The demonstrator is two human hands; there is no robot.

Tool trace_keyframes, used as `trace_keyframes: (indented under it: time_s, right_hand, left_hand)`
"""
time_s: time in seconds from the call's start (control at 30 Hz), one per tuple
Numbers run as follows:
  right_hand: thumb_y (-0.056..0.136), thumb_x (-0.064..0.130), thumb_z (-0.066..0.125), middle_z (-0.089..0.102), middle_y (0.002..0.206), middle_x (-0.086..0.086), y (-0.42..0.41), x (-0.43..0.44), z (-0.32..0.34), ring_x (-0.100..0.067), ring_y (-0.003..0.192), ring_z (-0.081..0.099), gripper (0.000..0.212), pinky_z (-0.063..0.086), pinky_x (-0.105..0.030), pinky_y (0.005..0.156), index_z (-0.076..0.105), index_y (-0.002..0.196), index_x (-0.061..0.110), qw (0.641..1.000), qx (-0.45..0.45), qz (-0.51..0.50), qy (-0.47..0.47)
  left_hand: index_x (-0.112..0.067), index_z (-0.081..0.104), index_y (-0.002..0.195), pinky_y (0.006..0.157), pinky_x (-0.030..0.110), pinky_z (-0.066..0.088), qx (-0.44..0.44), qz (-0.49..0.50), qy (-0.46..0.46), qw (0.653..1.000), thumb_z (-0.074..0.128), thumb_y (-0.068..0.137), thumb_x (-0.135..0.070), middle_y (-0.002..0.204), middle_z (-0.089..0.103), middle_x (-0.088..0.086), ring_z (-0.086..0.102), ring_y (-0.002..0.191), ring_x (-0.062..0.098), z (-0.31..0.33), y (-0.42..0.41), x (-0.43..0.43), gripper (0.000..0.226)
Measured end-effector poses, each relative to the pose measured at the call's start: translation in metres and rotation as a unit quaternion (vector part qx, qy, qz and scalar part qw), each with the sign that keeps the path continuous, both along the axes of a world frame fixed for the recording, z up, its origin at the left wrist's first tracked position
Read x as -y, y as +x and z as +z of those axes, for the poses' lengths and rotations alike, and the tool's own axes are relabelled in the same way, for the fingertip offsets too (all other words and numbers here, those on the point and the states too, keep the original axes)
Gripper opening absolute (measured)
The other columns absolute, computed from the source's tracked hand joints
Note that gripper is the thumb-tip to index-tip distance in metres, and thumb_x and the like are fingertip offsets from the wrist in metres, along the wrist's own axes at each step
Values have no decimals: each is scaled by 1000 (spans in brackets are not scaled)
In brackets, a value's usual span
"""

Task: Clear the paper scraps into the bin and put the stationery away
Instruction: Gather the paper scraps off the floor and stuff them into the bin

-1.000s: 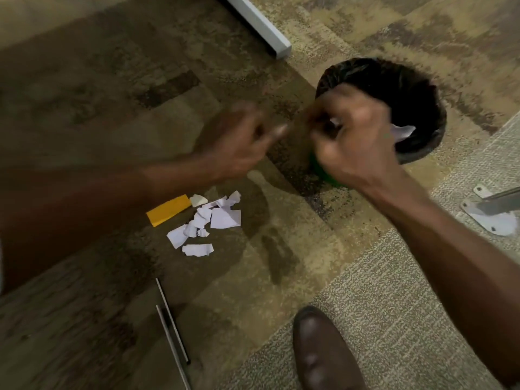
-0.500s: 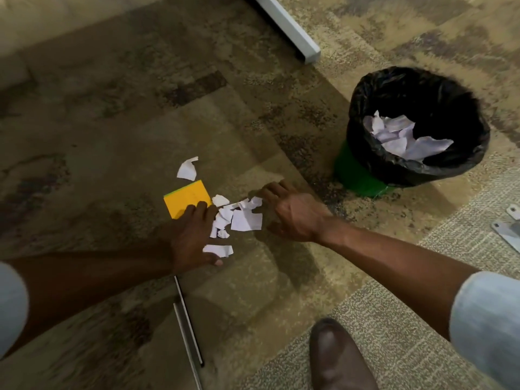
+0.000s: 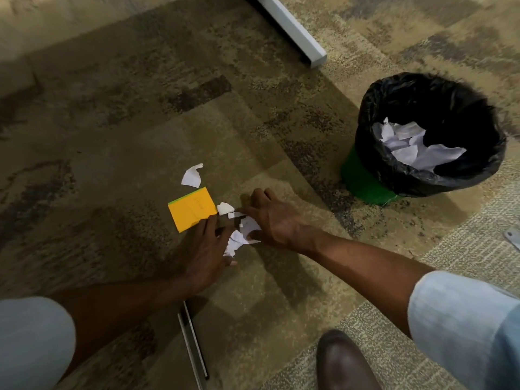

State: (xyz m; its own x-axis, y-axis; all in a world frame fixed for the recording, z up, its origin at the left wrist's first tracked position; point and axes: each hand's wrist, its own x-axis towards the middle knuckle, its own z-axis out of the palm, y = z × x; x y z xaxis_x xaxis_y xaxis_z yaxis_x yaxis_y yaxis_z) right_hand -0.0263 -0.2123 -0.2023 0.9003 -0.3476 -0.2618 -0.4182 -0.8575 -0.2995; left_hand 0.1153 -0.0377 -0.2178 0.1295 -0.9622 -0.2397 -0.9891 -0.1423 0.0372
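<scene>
White paper already sits in the bin, yet I see my left hand and right hand, fingers spread, cupping scraps well left of it, beside the sticky notes.

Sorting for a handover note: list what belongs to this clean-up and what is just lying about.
Part of the job:
paper scraps
stray scrap
sticky-note pad
bin
thin rods, probably stationery
left hand
right hand

Just there:
grey bar
shoe
</scene>
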Motion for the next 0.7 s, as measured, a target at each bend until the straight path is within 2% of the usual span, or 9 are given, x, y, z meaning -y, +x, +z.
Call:
trace_keyframes:
  time_s: [0.1,0.17,0.23,0.3,0.4,0.47,0.57,0.63,0.7]
  right_hand:
    - [93,44,72,45,132,-15,-4,-5,-5,-33,118,47,58,44,-38,71,55,144,21,999,16,-15,27]
    - [96,36,70,47,129,-15,-7,-8,-6,-34,115,49,50,38,-36,70,55,140,17,999,33,-24,31]
    - [94,31,73,51,126,-15,-9,-9,-8,-32,113,48,45,37,-35,71,58,134,15,998,40,-37,41]
    - [91,29,74,59,117,-13,-11,-11,-13,-32,105,52,36,37,-35,70,64,122,14,996,56,-40,48]
    - [87,25,65,68,100,-11,-17,-12,-28,-35,87,59,20,46,-39,70,68,104,14,993,72,-54,75]
    - [85,15,71,71,93,-15,-23,-15,-22,-37,82,63,17,39,-31,72,72,101,11,988,81,-83,104]
    - [83,11,79,74,92,-17,-32,-18,-1,-33,80,65,18,30,-23,67,76,100,5,983,77,-116,118]
    - [86,13,79,71,84,-18,-41,-19,2,-24,68,55,15,25,-16,53,71,88,0,977,89,-152,119]
    - [87,16,78,67,78,-17,-50,-18,0,-19,64,47,21,26,-18,51,66,80,0,969,95,-188,131]
  left_hand:
    - [-4,74,111,67,39,58,15,-42,-21,999,101,50,-27,103,69,23,70,86,39,-3,-8,-3,71]
    - [-2,76,106,65,37,58,32,-82,-33,996,85,55,-7,98,70,21,70,84,38,0,-15,-7,52]
    - [-2,75,105,67,37,59,32,-105,-39,993,60,68,-7,98,70,20,70,84,38,2,-19,-10,40]
    - [-4,71,108,70,42,60,8,-101,-39,994,46,76,-11,100,68,19,68,88,39,-1,-20,-11,41]
    - [-8,68,117,74,44,60,-16,-64,4,998,71,68,-7,109,65,16,66,96,37,-4,-18,-12,49]
    - [-10,68,118,73,41,60,-45,-41,23,998,80,64,-8,110,65,12,65,95,33,-2,-18,-13,55]
    - [-18,64,118,75,41,58,-102,-24,0,994,73,79,-13,111,62,5,63,97,28,5,-17,-11,41]
    - [-27,57,110,73,42,56,-149,-8,-29,988,64,89,-17,110,57,0,62,97,25,11,-18,-8,25]
    - [-31,52,106,71,41,56,-180,-1,-43,983,61,92,-17,109,56,-3,62,97,24,16,-20,-5,21]
